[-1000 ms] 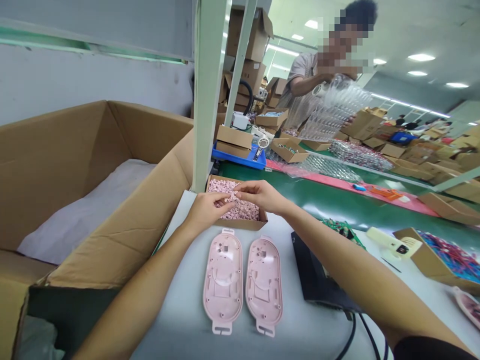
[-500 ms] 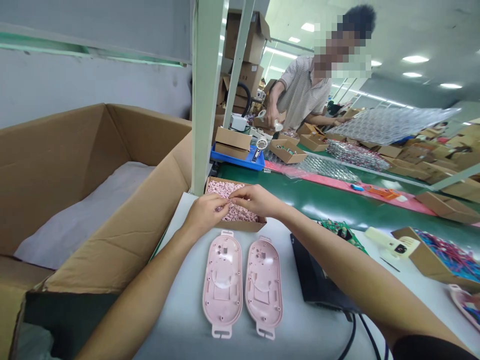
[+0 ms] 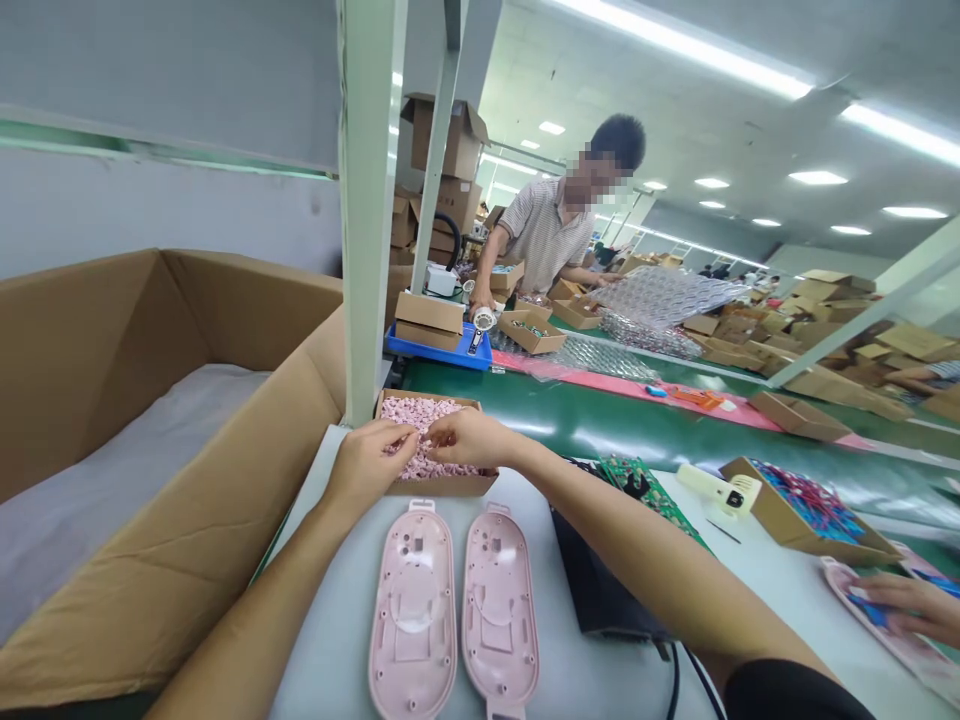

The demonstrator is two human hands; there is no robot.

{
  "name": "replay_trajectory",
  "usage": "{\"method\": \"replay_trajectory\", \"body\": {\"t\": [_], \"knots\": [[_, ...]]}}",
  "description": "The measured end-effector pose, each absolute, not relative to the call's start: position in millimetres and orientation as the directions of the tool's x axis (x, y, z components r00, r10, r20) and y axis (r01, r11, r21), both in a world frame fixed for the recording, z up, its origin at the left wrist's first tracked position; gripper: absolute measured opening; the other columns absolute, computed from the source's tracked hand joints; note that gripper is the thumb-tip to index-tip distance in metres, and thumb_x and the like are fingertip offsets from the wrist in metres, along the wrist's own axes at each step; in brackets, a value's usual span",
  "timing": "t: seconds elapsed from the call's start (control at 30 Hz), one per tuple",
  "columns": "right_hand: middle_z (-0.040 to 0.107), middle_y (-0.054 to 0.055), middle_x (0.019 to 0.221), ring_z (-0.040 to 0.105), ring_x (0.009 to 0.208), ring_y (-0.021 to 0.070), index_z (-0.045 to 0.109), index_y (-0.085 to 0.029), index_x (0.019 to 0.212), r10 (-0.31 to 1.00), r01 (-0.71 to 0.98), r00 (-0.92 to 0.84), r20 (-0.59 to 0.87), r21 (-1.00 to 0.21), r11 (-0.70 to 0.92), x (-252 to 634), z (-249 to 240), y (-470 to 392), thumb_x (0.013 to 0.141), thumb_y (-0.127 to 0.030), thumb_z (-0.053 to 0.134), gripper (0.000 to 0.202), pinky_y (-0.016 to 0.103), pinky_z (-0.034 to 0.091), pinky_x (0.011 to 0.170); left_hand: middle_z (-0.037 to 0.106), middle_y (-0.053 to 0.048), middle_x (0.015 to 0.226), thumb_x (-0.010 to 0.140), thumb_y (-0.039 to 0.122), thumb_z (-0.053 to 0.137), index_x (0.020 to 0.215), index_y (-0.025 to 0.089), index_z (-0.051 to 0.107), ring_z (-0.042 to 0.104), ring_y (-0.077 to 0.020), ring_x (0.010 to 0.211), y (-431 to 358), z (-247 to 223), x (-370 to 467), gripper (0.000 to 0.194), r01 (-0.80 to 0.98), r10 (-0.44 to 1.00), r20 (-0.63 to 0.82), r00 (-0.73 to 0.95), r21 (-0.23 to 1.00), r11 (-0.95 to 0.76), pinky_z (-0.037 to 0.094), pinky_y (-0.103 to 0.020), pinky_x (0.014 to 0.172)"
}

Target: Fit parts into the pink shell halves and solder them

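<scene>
Fingers of both hands meet over the small cardboard box (image 3: 439, 484) of tiny pink parts (image 3: 420, 412) at the far edge of the bench (image 3: 337, 640). The left hand (image 3: 365, 462) has its fingertips pinched together at the box's near side, and the right hand (image 3: 469, 438) pinches toward it from the other side, so the two sets of fingertips nearly touch. Something small seems to be nipped between them, probably one of the pink parts, but it is too small to make out which hand has it.

Just on the near side of the box, two pink oval shells lie side by side, hollow side up: the left shell (image 3: 412, 610) and the right shell (image 3: 499, 610), untouched by either hand. A black unit (image 3: 592, 590) sits just beside the right shell, with a green circuit board (image 3: 637, 485) behind it.

By the look of it, the step in hand is picking or separating a single pink part out of the heap. The next move would call for a clean hold on one piece only, then carrying it back to a shell and lining it up with its seat.

A big open carton (image 3: 150, 560) stands to the left. Across the green conveyor (image 3: 637, 425) another person (image 3: 551, 235) handles boxes, and someone else's hand (image 3: 896, 600) rests at the right edge.
</scene>
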State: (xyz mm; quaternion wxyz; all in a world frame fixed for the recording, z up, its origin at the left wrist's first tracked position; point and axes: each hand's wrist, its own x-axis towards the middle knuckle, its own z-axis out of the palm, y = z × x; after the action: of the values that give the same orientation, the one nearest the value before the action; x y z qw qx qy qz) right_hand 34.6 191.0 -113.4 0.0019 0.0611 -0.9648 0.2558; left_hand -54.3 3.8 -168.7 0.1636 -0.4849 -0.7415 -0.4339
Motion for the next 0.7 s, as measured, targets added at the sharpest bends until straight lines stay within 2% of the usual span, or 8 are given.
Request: {"method": "replay_trajectory", "body": {"t": [0.13, 0.3, 0.4, 0.53, 0.6, 0.7], "knots": [[0.077, 0.002, 0.086, 0.07, 0.08, 0.0149, 0.076, -0.018, 0.103, -0.025, -0.034, -0.999, 0.025, -0.463, 0.885, 39.6, -116.7, 202.7, 0.082, -0.008, 0.064, 0.026, 0.023, 0.049, 0.077, 0.076, -0.005, 0.091, 0.095, 0.022, 0.06, 0.091, 0.019, 0.077, 0.07, -0.0227, 0.087, 5.5, -179.0, -62.9, 0.018, 0.88, 0.645, 0.612, -0.457, 0.417, 0.228, 0.05, -0.032, 0.078], [0.077, 0.003, 0.097, 0.07, 0.087, 0.0167, 0.075, -0.02, 0.107, 0.093, 0.06, -0.995, 0.04, -0.506, 0.861, 77.1, -105.1, 217.7, 0.091, -0.021, 0.062, 0.021, 0.026, 0.049, 0.081, 0.077, -0.01, 0.102, 0.098, 0.023, 0.059, 0.106, 0.016, 0.077, 0.071, -0.0273, 0.095, 6.1, -177.3, -66.2, 0.021, 0.879, 0.69, 0.554, -0.466, 0.381, 0.288, 0.053, -0.036, 0.083], [0.076, 0.001, 0.095, 0.069, 0.084, 0.0152, 0.075, -0.021, 0.101, 0.067, 0.053, -0.998, 0.006, -0.541, 0.84, 117.8, -100.7, 216.2, 0.091, -0.025, 0.063, 0.016, 0.025, 0.049, 0.078, 0.076, -0.01, 0.111, 0.099, 0.026, 0.058, 0.115, 0.016, 0.074, 0.072, -0.0254, 0.099, 1.9, -164.9, -52.1, 0.025, 0.883, 0.699, 0.551, -0.456, 0.382, 0.274, 0.053, -0.035, 0.088], [0.077, 0.0, 0.096, 0.069, 0.083, 0.0147, 0.076, -0.023, 0.103, 0.065, 0.102, -0.994, -0.086, -0.548, 0.83, 168.9, -114.5, 199.9, 0.091, -0.025, 0.065, 0.017, 0.026, 0.05, 0.079, 0.077, -0.001, 0.106, 0.099, 0.028, 0.061, 0.109, 0.022, 0.075, 0.072, -0.0196, 0.093, -14.9, -160.7, -12.1, 0.019, 0.932, 0.77, 0.549, -0.325, 0.322, 0.165, 0.052, -0.03, 0.082], [0.078, 0.0, 0.096, 0.071, 0.084, 0.0148, 0.077, -0.024, 0.104, 0.127, 0.183, -0.982, -0.138, -0.55, 0.815, 184.1, -129.3, 190.7, 0.091, -0.021, 0.065, 0.018, 0.026, 0.05, 0.079, 0.077, 0.001, 0.099, 0.099, 0.029, 0.061, 0.103, 0.022, 0.075, 0.07, -0.0185, 0.087, -25.7, -169.8, 8.7, 0.017, 0.955, 0.795, 0.546, -0.265, 0.264, 0.138, 0.05, -0.03, 0.076], [0.078, 0.0, 0.094, 0.071, 0.081, 0.015, 0.078, -0.023, 0.098, 0.246, 0.28, -0.96, -0.137, -0.531, 0.799, 191.9, -152.1, 181.5, 0.09, -0.019, 0.064, 0.016, 0.025, 0.049, 0.077, 0.071, -0.001, 0.089, 0.099, 0.027, 0.06, 0.094, 0.021, 0.076, 0.062, -0.0182, 0.081, -36.3, -189.3, 28.9, 0.017, 0.962, 0.806, 0.533, -0.257, 0.22, 0.161, 0.046, -0.032, 0.074]]}}
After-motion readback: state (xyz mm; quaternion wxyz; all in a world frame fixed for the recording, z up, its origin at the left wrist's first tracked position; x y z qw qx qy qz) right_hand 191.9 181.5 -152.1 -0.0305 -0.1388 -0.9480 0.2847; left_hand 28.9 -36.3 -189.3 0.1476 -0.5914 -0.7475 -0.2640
